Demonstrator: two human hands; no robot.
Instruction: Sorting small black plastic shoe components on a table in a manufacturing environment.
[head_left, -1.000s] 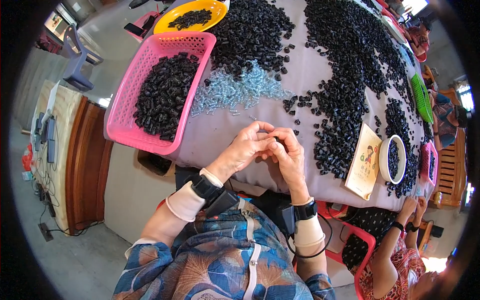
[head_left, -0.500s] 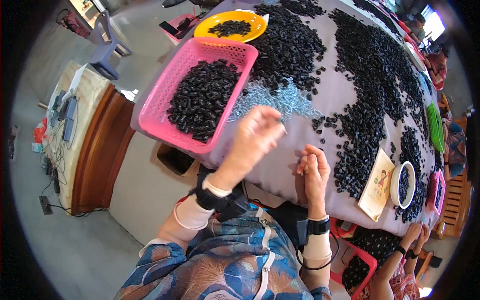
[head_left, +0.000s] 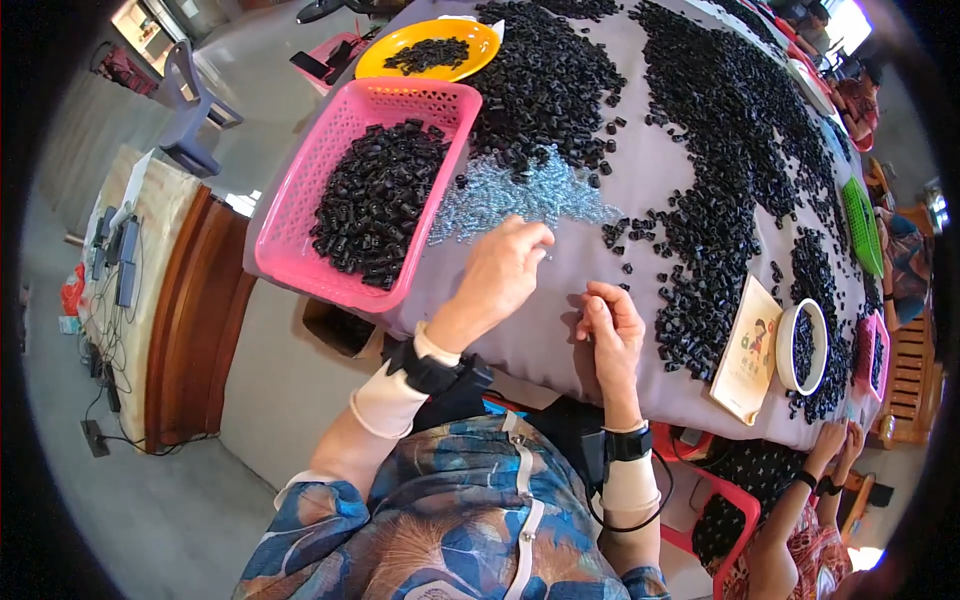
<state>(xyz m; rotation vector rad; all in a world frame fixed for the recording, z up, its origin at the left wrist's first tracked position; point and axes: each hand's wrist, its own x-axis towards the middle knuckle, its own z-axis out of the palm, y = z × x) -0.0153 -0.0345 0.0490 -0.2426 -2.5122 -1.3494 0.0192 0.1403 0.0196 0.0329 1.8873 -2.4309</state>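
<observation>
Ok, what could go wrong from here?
The left hand is at the near edge of the springs, so a brush could scatter some. The springs lie against the black pile, so the two might mix. The pink basket sits at the edge of the table, so a bump could tip it off.

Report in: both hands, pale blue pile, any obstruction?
Left hand at near edge of pale blue pile, hold unclear. Right hand partly curled, over grey tablecloth. Pile beside pink basket; nothing visibly blocking.
</observation>
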